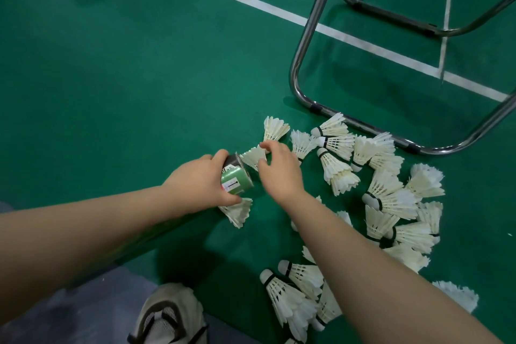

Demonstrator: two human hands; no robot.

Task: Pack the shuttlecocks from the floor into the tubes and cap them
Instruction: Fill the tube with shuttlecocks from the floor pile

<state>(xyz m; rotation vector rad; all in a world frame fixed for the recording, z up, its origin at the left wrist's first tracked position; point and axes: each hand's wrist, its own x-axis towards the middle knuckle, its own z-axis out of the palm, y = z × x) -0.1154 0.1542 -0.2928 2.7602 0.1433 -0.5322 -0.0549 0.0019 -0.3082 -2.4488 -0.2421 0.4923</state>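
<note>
Fingers [266, 146] of the right hand [279, 173] curl in and pinch a white shuttlecock [252, 158], holding it at the open mouth of a green tube [236, 180]. The cork tip is hidden behind the hand, so which end leads cannot be told. The left hand [198, 184] wraps its thumb and fingers around the tube just behind the mouth. The tube lies tilted, and its length runs back under the left forearm.

The main risk appears to be at the rim. If the shuttlecock goes in crooked or feathers first, the feathers could snag on the edge and bend or snap. The tube is held only near one end, so a push could make it twist or slide away.

A loose shuttlecock [237, 212] lies just below the left hand, where the hand or tube could crush it. Many more shuttlecocks [385, 195] lie scattered on the green floor [111, 92] to the right, some beneath the right forearm and some beside a metal chair frame [307, 33]. A shoe [167, 313] rests near the closest ones and could trample them.
</note>
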